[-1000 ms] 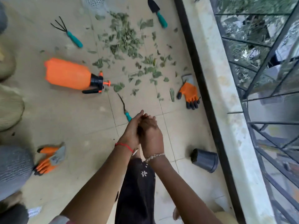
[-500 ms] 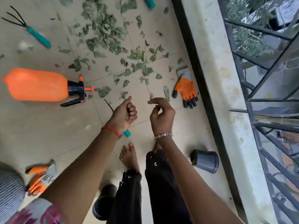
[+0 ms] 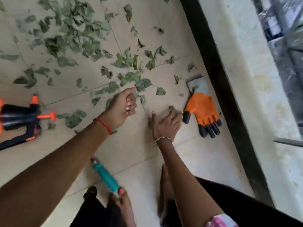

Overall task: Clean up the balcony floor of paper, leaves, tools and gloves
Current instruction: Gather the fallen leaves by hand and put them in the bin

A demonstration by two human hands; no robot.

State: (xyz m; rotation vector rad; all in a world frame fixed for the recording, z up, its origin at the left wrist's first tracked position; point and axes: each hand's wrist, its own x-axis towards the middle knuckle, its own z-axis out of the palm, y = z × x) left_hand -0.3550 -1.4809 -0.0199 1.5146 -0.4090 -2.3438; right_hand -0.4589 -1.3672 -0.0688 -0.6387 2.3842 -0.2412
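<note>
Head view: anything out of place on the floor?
Leaves are strewn across the tiles, an orange glove lies by the dark wall strip, the sprayer lies tipped on its side at left, and a teal-handled tool lies beside the foot.

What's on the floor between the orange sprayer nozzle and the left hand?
Head view: a clump of green leaves lies on the tile between the sprayer nozzle and the left hand.
</note>
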